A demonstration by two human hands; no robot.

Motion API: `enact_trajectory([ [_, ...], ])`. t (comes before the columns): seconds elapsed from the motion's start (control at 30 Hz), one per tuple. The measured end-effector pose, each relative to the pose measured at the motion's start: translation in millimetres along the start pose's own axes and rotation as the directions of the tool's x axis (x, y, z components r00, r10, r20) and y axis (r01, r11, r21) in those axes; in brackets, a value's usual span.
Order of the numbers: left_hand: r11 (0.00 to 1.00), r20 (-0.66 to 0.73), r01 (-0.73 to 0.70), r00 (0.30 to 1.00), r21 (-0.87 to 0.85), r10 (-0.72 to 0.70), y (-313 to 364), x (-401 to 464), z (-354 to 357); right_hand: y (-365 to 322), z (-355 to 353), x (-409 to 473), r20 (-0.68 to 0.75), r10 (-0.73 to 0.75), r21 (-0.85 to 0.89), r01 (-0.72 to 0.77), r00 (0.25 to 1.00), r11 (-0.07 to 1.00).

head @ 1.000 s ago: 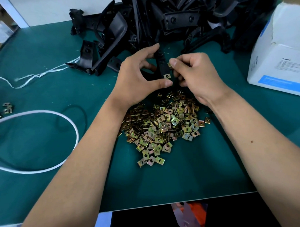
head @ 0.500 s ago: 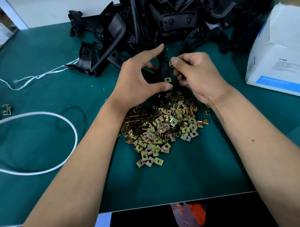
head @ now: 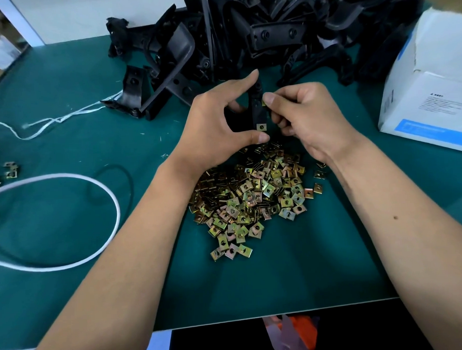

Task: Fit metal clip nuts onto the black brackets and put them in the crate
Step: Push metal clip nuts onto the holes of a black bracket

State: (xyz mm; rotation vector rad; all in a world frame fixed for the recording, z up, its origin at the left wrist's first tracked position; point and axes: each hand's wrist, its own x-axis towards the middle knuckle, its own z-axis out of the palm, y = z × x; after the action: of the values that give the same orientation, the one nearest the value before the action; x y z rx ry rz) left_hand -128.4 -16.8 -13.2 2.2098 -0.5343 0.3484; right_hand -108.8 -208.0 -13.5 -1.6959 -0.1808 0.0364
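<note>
Across twelve o'clock the heap of black brackets (head: 285, 34) fills my green table (head: 293, 272); the pile of clip nuts (head: 249, 197) sits at centre. My left hand (head: 217, 128) clamps one bracket (head: 256, 106) between forefinger and thumb, upright above the pile. My right hand (head: 309, 117) pinches a clip nut (head: 264, 103) against its edge.

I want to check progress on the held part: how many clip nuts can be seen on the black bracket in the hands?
2. One clip nut sits at the bracket's near end, above the left hand's thumb. The second is higher, under the right hand's thumb. The fingers may hide others.
</note>
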Motion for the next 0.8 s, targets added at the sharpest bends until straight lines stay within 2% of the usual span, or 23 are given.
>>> enact_trajectory([
  [0.13,1.000,0.001,-0.006,1.000,-0.002,0.006,2.0,0.9,0.7,-1.7,0.9,-0.8,0.029,0.013,-0.013,-0.013,1.000,1.000],
  [0.3,1.000,0.019,-0.019,1.000,0.015,0.019,2.9,1.8,-0.8,-2.0,0.5,-1.4,0.054,0.065,0.074,-0.069,0.996,0.995],
  [0.37,1.000,0.019,-0.016,1.000,0.022,0.016,0.4,2.3,-0.9,-0.6,2.6,-1.3,0.021,0.085,0.121,-0.087,0.996,0.989],
  [0.5,1.000,0.015,0.003,1.000,0.028,-0.003,-4.4,1.3,-3.4,1.8,4.5,-0.6,-0.080,0.044,0.076,-0.038,0.996,0.996],
  [0.63,1.000,0.072,-0.019,0.997,0.011,0.018,-5.8,-1.2,-7.1,1.4,1.8,-1.3,-0.044,0.044,0.088,-0.040,0.998,0.995],
  [0.8,0.999,0.068,-0.042,0.997,0.016,0.041,-3.7,-1.2,-4.9,-2.2,0.3,-0.5,-0.021,0.112,0.134,-0.108,0.994,0.985],
])
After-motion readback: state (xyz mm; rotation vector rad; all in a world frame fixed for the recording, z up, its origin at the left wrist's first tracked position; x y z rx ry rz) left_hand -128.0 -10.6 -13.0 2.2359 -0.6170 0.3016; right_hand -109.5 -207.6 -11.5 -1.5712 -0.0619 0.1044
